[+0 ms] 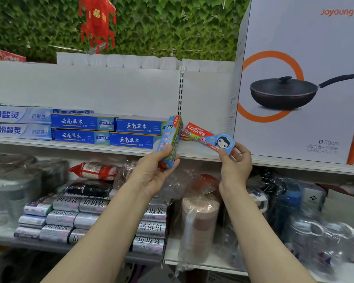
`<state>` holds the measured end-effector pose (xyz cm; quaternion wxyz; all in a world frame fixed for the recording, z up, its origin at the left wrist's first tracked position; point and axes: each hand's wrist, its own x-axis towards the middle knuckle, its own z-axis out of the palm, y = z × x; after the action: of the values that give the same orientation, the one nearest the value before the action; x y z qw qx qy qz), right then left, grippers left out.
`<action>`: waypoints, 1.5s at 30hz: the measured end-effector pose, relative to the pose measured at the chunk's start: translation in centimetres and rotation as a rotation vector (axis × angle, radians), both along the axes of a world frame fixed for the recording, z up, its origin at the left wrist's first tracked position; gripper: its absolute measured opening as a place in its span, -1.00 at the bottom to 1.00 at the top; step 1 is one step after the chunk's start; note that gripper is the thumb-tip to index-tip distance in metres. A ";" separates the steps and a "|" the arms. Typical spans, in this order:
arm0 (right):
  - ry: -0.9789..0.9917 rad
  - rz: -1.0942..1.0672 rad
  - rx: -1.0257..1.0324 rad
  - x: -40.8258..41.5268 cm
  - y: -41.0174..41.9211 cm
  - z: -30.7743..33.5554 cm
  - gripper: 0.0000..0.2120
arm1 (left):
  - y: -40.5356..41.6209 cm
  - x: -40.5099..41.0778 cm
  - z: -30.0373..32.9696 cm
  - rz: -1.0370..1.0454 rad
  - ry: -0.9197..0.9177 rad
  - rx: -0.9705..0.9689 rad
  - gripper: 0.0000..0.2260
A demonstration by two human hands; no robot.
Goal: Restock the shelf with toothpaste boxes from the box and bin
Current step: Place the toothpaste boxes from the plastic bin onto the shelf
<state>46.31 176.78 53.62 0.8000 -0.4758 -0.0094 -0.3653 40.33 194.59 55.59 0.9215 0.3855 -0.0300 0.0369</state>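
Observation:
My left hand (153,170) grips a blue children's toothpaste box (170,139) by its lower end, holding it nearly upright over the white shelf (196,150). My right hand (236,166) pinches the near end of a red and blue Colgate box (209,137) with a penguin picture, tilted over the shelf. Behind it another Colgate box (184,135) lies on the shelf. To the left stand stacked blue toothpaste boxes (108,129) and pale blue-white ones (20,122).
A large Joyoung pan carton (300,82) stands on the shelf at the right. The lower shelf holds rolls of rubbish bags (90,219), wrapped cups (198,217) and plastic-wrapped goods. A red lantern (97,21) hangs against green foliage above.

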 end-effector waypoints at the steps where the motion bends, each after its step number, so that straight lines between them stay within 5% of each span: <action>1: 0.005 -0.007 -0.016 0.1 0.1 -0.1 -0.64 | -0.1 0.1 -0.1 -0.004 -0.004 0.002 -0.81; 25: 0.211 -0.328 -0.555 4.2 -0.2 -1.9 -0.42 | -1.1 1.6 -1.4 -0.001 0.003 0.031 -0.68; 31: 0.013 -0.185 -0.310 2.1 0.3 -1.7 -0.40 | -2.0 1.4 -1.1 0.024 -0.041 0.107 -0.64; 35: -0.242 0.163 -0.107 -2.5 1.9 -0.3 -0.59 | -3.3 1.3 -0.7 0.084 -0.103 0.145 -0.56; 42: -0.315 0.339 -0.206 -5.2 4.2 -1.2 -0.67 | -6.1 0.0 0.4 0.059 -0.253 0.040 -0.38; 45: -0.315 0.360 -0.222 -5.3 3.8 -1.3 -0.57 | -7.0 -0.7 0.7 0.024 -0.232 0.018 -0.54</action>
<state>41.03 180.55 52.29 0.7836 -0.4887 -0.2584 -0.2835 39.65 187.60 56.32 0.9078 0.3872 -0.1323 0.0923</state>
